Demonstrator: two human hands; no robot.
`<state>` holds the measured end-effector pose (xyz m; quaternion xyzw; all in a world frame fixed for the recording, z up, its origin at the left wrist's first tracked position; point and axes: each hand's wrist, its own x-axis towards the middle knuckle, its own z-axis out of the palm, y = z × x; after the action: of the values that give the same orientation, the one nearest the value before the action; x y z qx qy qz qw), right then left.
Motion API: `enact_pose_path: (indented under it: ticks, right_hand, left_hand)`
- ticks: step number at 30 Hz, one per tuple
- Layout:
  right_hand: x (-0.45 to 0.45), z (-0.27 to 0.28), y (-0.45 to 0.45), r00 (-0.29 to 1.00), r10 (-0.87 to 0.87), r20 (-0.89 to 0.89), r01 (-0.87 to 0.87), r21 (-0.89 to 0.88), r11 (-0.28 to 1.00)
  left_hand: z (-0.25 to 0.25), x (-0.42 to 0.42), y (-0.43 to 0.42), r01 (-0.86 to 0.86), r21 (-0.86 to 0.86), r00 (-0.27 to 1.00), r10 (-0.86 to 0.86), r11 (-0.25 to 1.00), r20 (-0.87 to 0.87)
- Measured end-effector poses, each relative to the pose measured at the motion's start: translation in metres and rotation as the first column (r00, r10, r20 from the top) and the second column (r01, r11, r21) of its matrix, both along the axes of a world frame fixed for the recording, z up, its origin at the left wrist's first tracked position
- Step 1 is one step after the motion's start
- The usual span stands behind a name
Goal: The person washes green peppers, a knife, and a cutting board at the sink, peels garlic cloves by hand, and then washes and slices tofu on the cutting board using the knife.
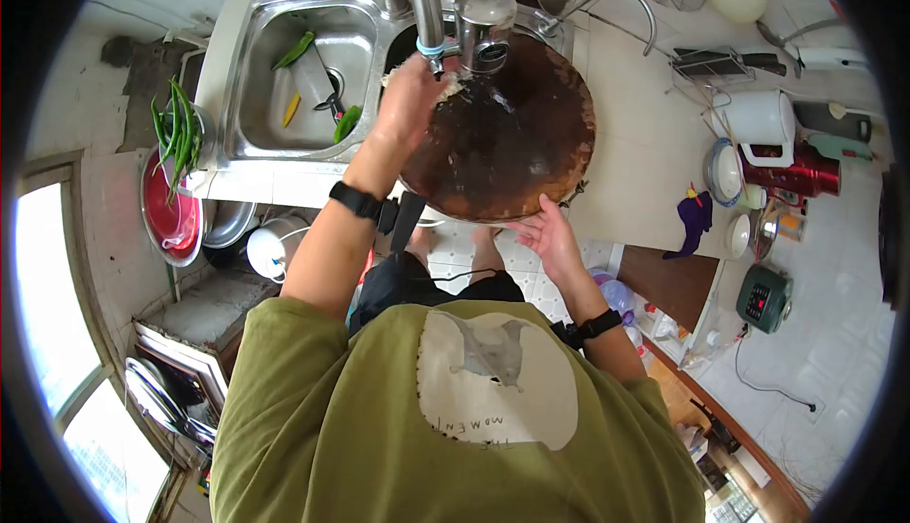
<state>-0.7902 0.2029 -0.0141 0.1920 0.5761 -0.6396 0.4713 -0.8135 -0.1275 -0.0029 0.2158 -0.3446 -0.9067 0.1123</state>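
Note:
A large round dark-brown board or lid (512,135) lies tilted over the right sink basin, beneath the metal faucet (424,2). My left hand (412,97) is at its upper left edge by the faucet tip, closed round a pale, shaggy scrubber (452,84). My right hand (547,237) grips the lower right rim, thumb on top and fingers below. A metal cylinder (484,26) on the faucet hides part of the round piece. The underside cannot be seen.
The left basin (254,97) holds green peppers, a yellow pepper and scissors. Green beans (177,135) stand in a container at the left. On the right counter are a purple cloth (694,223), bowls, a white mug (758,125) and a knife rack (711,66).

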Motion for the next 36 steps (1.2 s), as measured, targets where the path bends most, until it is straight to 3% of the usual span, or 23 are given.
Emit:
enact_pose_path:
  ticks: [1, 2, 3, 6, 10, 13, 14, 16, 17, 18, 20, 21, 23, 24, 25, 26, 27, 28, 30, 33, 34, 36]
  right_hand:
    - [0.001, 0.000, 0.000, 1.000, -0.002, -0.001, 0.002, 0.000, 1.000]
    - [0.001, -0.001, 0.000, 1.000, -0.008, 0.001, 0.008, -0.002, 1.000]
    - [0.001, -0.002, 0.000, 1.000, -0.006, -0.008, 0.006, 0.001, 1.000]
    - [0.002, 0.000, -0.001, 1.000, 0.000, -0.024, 0.000, 0.008, 1.000]
    - [0.001, 0.021, -0.015, 0.997, 0.007, -0.083, -0.003, 0.052, 0.999]
    - [-0.001, 0.034, -0.018, 0.993, 0.047, -0.110, -0.038, 0.082, 0.996]
    - [-0.003, 0.037, -0.019, 0.992, 0.055, -0.109, -0.046, 0.085, 0.995]
    - [-0.005, 0.041, -0.020, 0.989, 0.077, -0.127, -0.068, 0.077, 0.995]
    - [-0.006, 0.043, -0.021, 0.989, 0.073, -0.127, -0.063, 0.077, 0.995]
    - [-0.007, 0.045, -0.022, 0.989, 0.076, -0.128, -0.065, 0.088, 0.994]
    - [-0.007, 0.044, -0.021, 0.990, 0.070, -0.124, -0.058, 0.102, 0.993]
    - [-0.007, 0.043, -0.021, 0.990, 0.065, -0.123, -0.054, 0.092, 0.994]
    - [-0.006, 0.039, -0.018, 0.992, 0.040, -0.116, -0.030, 0.085, 0.996]
    - [-0.005, 0.036, -0.016, 0.994, 0.039, -0.101, -0.030, 0.091, 0.995]
    - [-0.007, 0.032, -0.015, 0.995, 0.041, -0.092, -0.032, 0.093, 0.995]
    - [-0.008, 0.029, -0.012, 0.995, 0.029, -0.096, -0.020, 0.091, 0.996]
    - [-0.006, 0.024, -0.010, 0.996, 0.027, -0.082, -0.020, 0.079, 0.997]
    - [-0.006, 0.021, -0.008, 0.997, 0.028, -0.070, -0.023, 0.067, 0.997]
    - [-0.003, 0.015, -0.005, 0.996, 0.010, -0.089, -0.007, 0.032, 0.999]
    - [0.000, 0.015, -0.005, 0.996, -0.009, -0.085, 0.012, 0.044, 0.999]
    - [0.001, 0.014, -0.005, 0.999, -0.024, -0.045, 0.027, 0.074, 0.997]
    - [-0.002, 0.014, -0.004, 1.000, -0.024, -0.010, 0.025, 0.082, 0.996]
  left_hand:
    - [0.033, 0.002, 0.005, -0.028, -0.233, 0.991, 0.058, 0.972, 0.123]
    - [0.032, 0.004, -0.002, -0.096, -0.334, 0.994, 0.109, 0.938, 0.022]
    - [0.031, 0.007, -0.008, -0.169, -0.424, 0.986, 0.148, 0.890, -0.083]
    - [0.079, -0.002, 0.009, -0.101, -0.573, 0.991, 0.032, 0.813, -0.129]
    - [0.087, -0.039, 0.027, 0.094, -0.609, 0.988, -0.150, 0.787, -0.041]
    - [0.076, -0.060, 0.014, 0.123, -0.504, 0.952, -0.245, 0.855, -0.184]
    - [0.063, -0.059, 0.007, 0.117, -0.501, 0.954, -0.238, 0.857, -0.184]
    - [0.019, -0.046, -0.011, 0.034, -0.610, 0.999, -0.044, 0.792, -0.001]
    - [-0.014, -0.041, -0.023, 0.151, -0.861, 0.986, -0.009, 0.486, 0.168]
    - [-0.052, -0.032, -0.032, 0.294, -0.950, 0.949, 0.088, 0.108, 0.303]
    - [-0.123, 0.003, -0.026, 0.366, -0.817, 0.930, 0.200, -0.445, 0.307]
    - [-0.114, 0.006, -0.020, 0.363, -0.817, 0.932, 0.190, -0.448, 0.309]
    - [-0.091, 0.007, -0.009, 0.387, -0.920, 0.922, 0.027, -0.069, 0.386]
    - [-0.105, 0.009, -0.012, 0.184, -0.873, 0.955, -0.127, -0.451, 0.266]
    - [-0.073, 0.011, 0.014, 0.245, -0.968, 0.959, -0.162, 0.056, 0.233]
    - [-0.048, 0.013, 0.041, 0.291, -0.938, 0.946, -0.202, 0.190, 0.253]
    - [-0.020, 0.013, 0.066, 0.424, -0.880, 0.880, -0.327, 0.214, 0.345]
    - [-0.011, 0.012, 0.088, 0.367, -0.897, 0.831, -0.521, 0.248, 0.196]
    - [-0.011, -0.003, 0.135, 0.250, -0.965, 0.710, -0.692, 0.076, 0.130]
    - [-0.025, -0.049, 0.157, -0.031, -0.983, 0.741, -0.665, -0.179, 0.097]
    - [-0.030, -0.063, 0.153, -0.034, -0.984, 0.741, -0.665, -0.175, 0.093]
    - [-0.039, -0.091, 0.139, -0.045, -0.938, 0.785, -0.593, -0.344, 0.180]
